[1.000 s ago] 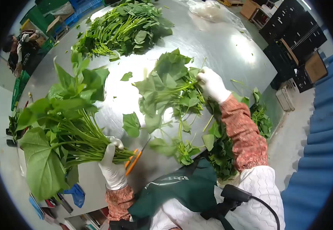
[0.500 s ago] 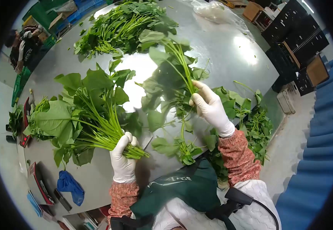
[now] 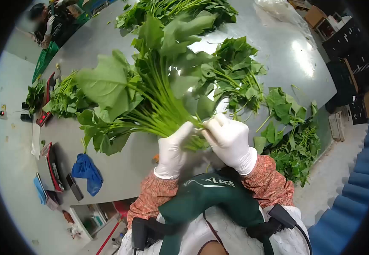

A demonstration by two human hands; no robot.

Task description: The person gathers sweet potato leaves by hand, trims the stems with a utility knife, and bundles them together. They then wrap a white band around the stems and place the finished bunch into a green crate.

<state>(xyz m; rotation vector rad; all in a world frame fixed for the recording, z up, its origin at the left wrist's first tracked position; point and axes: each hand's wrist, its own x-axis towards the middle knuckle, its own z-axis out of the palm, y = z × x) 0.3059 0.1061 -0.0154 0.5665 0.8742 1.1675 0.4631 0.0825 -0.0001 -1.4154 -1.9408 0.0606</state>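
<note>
My left hand (image 3: 174,148), in a white glove, is closed round the stem ends of a large bunch of leafy greens (image 3: 159,95). The bunch fans up and to the left, with broad leaves at its far end. Beside it, my gloved right hand (image 3: 229,140) pinches stems at the right edge of the bunch, close to the left fingers. Which stems lie between the right fingertips is partly hidden. Just beyond my right hand, loose greens (image 3: 239,76) lie on the metal table (image 3: 286,63).
A large pile of greens (image 3: 180,12) lies at the far side. More greens (image 3: 295,148) are at the right edge. On the left are a smaller bunch (image 3: 67,95), a red scale (image 3: 53,168) and a blue cloth (image 3: 87,172). A co-worker (image 3: 57,23) stands at the far left.
Both hands have come together near the middle. The left hand moved right and up with its bunch; the right hand brought its stems down to it. The view has shifted.
</note>
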